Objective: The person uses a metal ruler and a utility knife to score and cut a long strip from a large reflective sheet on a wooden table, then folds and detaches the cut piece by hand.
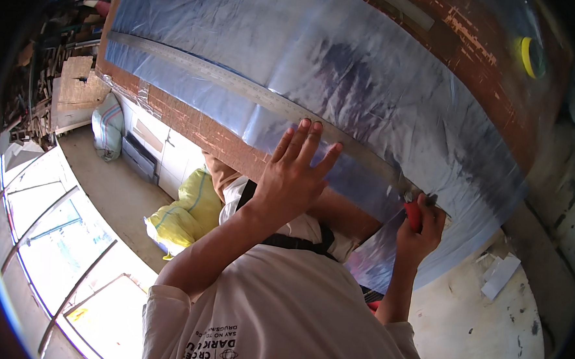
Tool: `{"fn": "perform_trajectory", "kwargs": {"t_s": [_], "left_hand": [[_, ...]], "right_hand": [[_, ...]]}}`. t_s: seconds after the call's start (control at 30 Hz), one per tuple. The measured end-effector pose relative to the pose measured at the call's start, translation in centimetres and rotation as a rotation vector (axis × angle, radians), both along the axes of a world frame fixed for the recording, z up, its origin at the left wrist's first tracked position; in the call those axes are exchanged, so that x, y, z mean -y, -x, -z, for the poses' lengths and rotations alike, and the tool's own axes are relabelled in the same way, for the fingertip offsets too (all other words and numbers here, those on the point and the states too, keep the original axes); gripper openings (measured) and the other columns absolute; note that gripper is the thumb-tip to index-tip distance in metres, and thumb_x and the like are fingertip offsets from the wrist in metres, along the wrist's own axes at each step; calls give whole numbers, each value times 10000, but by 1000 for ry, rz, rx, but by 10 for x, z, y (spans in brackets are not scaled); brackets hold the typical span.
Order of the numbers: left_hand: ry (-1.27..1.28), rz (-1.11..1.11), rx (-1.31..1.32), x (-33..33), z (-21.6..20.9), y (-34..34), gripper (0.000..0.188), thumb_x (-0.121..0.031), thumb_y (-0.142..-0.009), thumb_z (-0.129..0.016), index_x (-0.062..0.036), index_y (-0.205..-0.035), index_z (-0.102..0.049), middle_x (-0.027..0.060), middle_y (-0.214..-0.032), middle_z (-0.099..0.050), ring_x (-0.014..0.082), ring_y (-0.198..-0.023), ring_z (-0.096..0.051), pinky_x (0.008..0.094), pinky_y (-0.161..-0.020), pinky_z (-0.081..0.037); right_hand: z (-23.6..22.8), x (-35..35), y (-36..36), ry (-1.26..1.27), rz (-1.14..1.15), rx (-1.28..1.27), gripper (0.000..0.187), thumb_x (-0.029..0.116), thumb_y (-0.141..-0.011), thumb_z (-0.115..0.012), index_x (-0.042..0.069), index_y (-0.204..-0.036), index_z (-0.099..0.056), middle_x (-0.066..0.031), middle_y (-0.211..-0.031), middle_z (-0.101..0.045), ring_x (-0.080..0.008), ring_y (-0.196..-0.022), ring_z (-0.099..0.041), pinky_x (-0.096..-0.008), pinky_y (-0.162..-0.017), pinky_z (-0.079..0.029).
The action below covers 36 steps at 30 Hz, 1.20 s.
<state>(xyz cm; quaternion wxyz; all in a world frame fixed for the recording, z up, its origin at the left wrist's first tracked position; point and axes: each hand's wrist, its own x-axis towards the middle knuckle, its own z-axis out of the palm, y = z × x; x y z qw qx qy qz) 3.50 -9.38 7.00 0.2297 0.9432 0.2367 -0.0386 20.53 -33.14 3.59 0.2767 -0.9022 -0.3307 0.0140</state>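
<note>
A long metal ruler (221, 78) lies slantwise across a shiny, wrinkled silver-blue plastic sheet (383, 87). My left hand (296, 170) is flat with fingers spread, its fingertips pressing on the ruler near the middle. Closed around a red-handled cutter knife (413, 217), my right hand (424, 231) is at the ruler's right end, over the sheet. The knife's tip is too small to make out. Past the near edge of the table, part of the sheet hangs down beside my right forearm.
The brown worktable (193, 122) has a worn, scratched surface. A yellow tape roll (532, 57) sits at the far right. Yellow sacks (188, 207) and a white sack (107, 128) stand on the floor to the left. White scraps (500, 276) lie at the lower right.
</note>
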Motion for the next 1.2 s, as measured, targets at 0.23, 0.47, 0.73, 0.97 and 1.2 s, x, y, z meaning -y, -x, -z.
{"fn": "perform_trajectory", "kwargs": {"t_s": [0.23, 0.47, 0.73, 0.97, 1.2], "left_hand": [[39, -23, -19, -2, -8, -3, 745, -204, -725, -869, -128, -1413, -594, 262, -1517, -441, 442, -1443, -422, 522, -1192, -374], [-27, -14, -7, -1, 0, 3, 770, -217, -686, -885, -144, -1398, -600, 217, -1510, -468, 400, -1449, -429, 489, -1216, -362], [-55, -41, -24, 2, 1, 0, 766, -216, -665, -866, -139, -1382, -608, 217, -1496, -488, 380, -1441, -447, 475, -1211, -376], [-81, -74, -28, 3, 2, -3, 657, -194, -710, -817, -153, -1340, -637, 210, -1475, -513, 371, -1415, -480, 475, -1201, -387], [-79, -81, -101, 3, -3, -5, 411, -138, -910, -621, -197, -1316, -637, 148, -1473, -523, 328, -1444, -447, 478, -1206, -366]], "right_hand": [[-53, -45, -31, 90, -331, -488, 483, 35, -868, -710, 51, -1346, -643, -154, -1031, -682, -334, -880, -705, -415, -797, -566], [-56, -125, -30, 264, -873, -328, 730, -8, -906, -619, 179, -1580, -414, -155, -863, -642, -332, -702, -695, -418, -621, -581], [-53, -144, -39, 339, -1015, -201, 748, 6, -889, -627, 248, -1572, -441, -136, -797, -603, -302, -564, -664, -402, -510, -557], [-61, -153, -42, 441, -1060, -132, 743, -32, -869, -615, 232, -1551, -484, -147, -794, -602, -309, -557, -647, -422, -516, -541], [-58, -142, -51, 432, -1090, -99, 716, 81, -869, -658, 220, -1550, -484, -144, -760, -606, -261, -521, -672, -371, -460, -545]]}}
